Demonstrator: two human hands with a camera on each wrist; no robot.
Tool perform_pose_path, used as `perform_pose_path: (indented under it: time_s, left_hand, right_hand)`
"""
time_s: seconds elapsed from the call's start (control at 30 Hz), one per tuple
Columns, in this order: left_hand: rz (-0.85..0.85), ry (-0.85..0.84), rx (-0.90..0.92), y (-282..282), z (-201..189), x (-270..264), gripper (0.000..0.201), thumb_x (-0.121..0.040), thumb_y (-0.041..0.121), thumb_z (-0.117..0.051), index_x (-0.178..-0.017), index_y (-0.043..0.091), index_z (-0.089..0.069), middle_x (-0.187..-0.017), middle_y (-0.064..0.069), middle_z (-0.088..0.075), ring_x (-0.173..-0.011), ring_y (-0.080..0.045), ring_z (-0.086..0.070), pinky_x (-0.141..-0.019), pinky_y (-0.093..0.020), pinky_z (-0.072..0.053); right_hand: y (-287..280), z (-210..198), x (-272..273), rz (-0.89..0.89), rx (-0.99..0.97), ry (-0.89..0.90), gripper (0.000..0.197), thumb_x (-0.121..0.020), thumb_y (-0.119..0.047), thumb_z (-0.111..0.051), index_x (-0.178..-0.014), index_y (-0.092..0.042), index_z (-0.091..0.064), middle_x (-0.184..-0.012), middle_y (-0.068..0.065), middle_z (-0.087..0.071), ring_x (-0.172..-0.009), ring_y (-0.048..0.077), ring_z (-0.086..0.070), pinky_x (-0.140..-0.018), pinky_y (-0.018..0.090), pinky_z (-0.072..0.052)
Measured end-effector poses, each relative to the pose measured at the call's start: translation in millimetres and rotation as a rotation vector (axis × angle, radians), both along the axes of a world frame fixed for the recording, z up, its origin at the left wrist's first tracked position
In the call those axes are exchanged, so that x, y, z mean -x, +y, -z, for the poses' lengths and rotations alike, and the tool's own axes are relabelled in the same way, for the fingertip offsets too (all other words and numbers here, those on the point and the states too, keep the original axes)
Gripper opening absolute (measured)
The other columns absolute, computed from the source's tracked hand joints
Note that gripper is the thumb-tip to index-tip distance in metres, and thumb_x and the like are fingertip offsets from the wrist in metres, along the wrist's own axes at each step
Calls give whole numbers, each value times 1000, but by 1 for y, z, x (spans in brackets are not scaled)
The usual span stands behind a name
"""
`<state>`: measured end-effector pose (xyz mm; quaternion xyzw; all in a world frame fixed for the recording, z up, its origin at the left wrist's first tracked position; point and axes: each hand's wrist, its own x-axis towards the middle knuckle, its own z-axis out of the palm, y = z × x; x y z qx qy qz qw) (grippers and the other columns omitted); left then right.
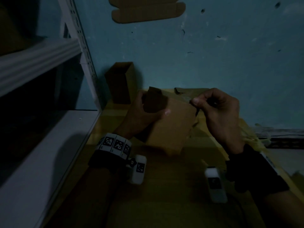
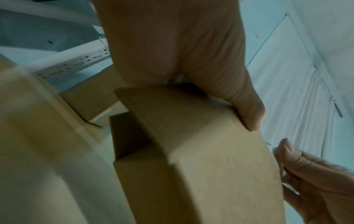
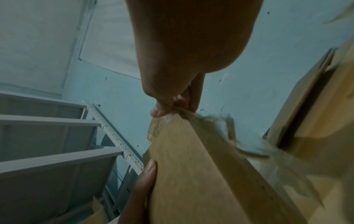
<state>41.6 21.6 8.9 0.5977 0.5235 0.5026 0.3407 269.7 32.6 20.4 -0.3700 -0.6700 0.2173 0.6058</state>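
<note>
My left hand [image 1: 148, 111] grips a small brown cardboard box [image 1: 172, 125] above the work surface, thumb on its front face and fingers behind an open dark flap [image 1: 154, 101]. In the left wrist view the left thumb [image 2: 245, 109] presses on the box [image 2: 210, 166], whose end stands open. My right hand [image 1: 195, 102] pinches the box's upper right corner between thumb and forefinger. The right wrist view shows that pinch [image 3: 170, 110] on the corner of the box [image 3: 201, 174], where a pale translucent scrap sits; whether it is tape is unclear.
White metal shelving [image 1: 37, 63] fills the left side. An open upright carton [image 1: 120, 83] stands against the blue wall [image 1: 213, 55]. Flattened cardboard [image 1: 164, 186] lies under my hands, and crumpled yellowish wrapping [image 1: 250, 134] lies at the right. A flat cardboard cut-out [image 1: 148, 12] sits higher up.
</note>
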Motion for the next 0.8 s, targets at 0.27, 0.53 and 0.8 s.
perform_pose_path:
  time_s: [0.27, 0.53, 0.8]
  left_hand:
    - [-31, -75, 25, -2, -3, -2, 76, -62, 41, -84, -126, 21, -50, -109, 14, -61, -91, 7, -61, -71, -16, -50]
    - [-23, -86, 54, -3, -6, -4, 80, -59, 48, -82, -127, 21, -49, -112, 12, -61, -99, -2, -61, -76, -23, -50]
    - [-13, -71, 27, -5, -7, -7, 76, -58, 44, -82, -123, 20, -50, -109, 11, -61, -93, 1, -62, -71, -20, -51]
  right_hand:
    - [2, -5, -4, -37, 5, -104, 14, -90, -19, -72, -81, -8, -70, -80, 9, -72, -78, 28, -69, -71, 52, -54]
    - [-8, -17, -7, -58, -4, -256, 30, -82, -33, -82, -93, -13, -63, -82, -1, -67, -78, 17, -67, -70, 36, -58]
    - [2, -17, -10, -46, -101, -336, 4, -78, -14, -83, -80, -13, -80, -73, -2, -69, -70, 17, -68, -58, 43, -55]
